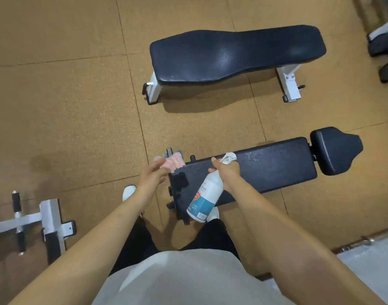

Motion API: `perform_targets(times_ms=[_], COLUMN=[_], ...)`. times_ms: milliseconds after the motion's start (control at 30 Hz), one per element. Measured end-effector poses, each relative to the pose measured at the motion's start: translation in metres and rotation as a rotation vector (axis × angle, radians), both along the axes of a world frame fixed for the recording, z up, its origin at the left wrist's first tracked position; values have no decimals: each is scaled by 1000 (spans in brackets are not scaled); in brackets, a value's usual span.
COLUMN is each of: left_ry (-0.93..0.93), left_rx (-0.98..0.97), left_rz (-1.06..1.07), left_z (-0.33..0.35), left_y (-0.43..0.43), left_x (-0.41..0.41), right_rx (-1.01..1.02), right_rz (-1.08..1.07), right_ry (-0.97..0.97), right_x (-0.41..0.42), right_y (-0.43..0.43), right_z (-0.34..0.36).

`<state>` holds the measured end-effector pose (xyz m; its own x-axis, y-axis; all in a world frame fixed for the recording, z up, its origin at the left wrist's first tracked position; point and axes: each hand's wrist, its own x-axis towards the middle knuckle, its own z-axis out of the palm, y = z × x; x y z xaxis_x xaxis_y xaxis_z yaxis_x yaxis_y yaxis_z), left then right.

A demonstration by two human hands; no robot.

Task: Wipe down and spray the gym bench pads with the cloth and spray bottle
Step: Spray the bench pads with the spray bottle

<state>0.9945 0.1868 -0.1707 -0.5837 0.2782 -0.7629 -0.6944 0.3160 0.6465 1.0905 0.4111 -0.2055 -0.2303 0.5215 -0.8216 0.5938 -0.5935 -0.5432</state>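
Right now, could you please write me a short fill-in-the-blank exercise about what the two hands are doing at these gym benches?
1. The left hand holds a pink-and-white striped ____ at the end of the near bench pad.
2. The right hand grips a white spray ____.
3. The far bench has a dark pad and ____ legs.

Missing words: cloth; bottle; white.

i see the pink-and-white striped cloth (174,162) bunched at the left end of the long black pad (276,166), droplet-speckled on top, and the white teal-labelled spray bottle (205,198) tilted over it, trigger head away from me.
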Motion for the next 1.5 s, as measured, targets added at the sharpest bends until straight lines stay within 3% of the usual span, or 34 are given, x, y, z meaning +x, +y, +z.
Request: perform_targets(times_ms=[333, 567, 733, 900, 1100, 1267, 1500], left_ry=[10, 84, 210, 199, 89, 19, 22], left_rx=[-7, -33, -86, -78, 7, -7, -63], left_rz=[-117, -170, -373, -497, -414, -326, -344], left_z=[12, 25, 17, 9, 5, 2, -12], left_y=[-100, -84, -52, -2, 67, 109, 142], left_x=[-159, -249, -314, -373, -453, -500, -547], right_rx=[118, 264, 312, 166, 9, -153, -223], right_rz=[21, 51, -91, -356, -573, -620, -671], right_ry=[58, 126, 198, 277, 303, 212, 151], right_x=[-132, -271, -353, -418, -477, -509, -547], right_y=[-121, -95, -45, 3, 50, 83, 103], right_z=[31, 46, 51, 41, 18, -3, -31])
